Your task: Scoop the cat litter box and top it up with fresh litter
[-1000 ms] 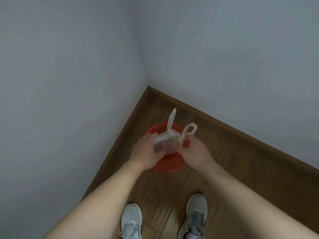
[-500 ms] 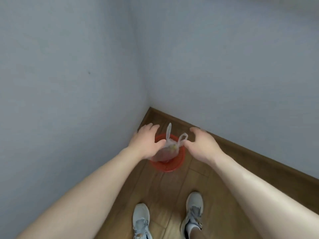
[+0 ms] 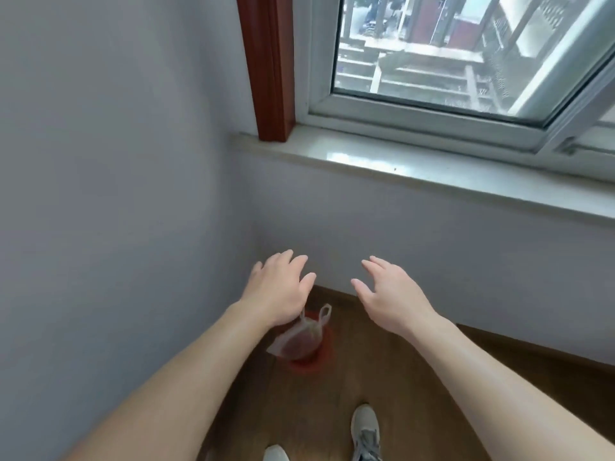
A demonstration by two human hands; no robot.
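Both grips, left hand and right hand, spread empty above the bag in the red bin; next, fetch litter calmly.

A home room corner: wood floor, painted walls, window sill.

Both empty hands, left and right, spread above a tied plastic bag in a red bin.
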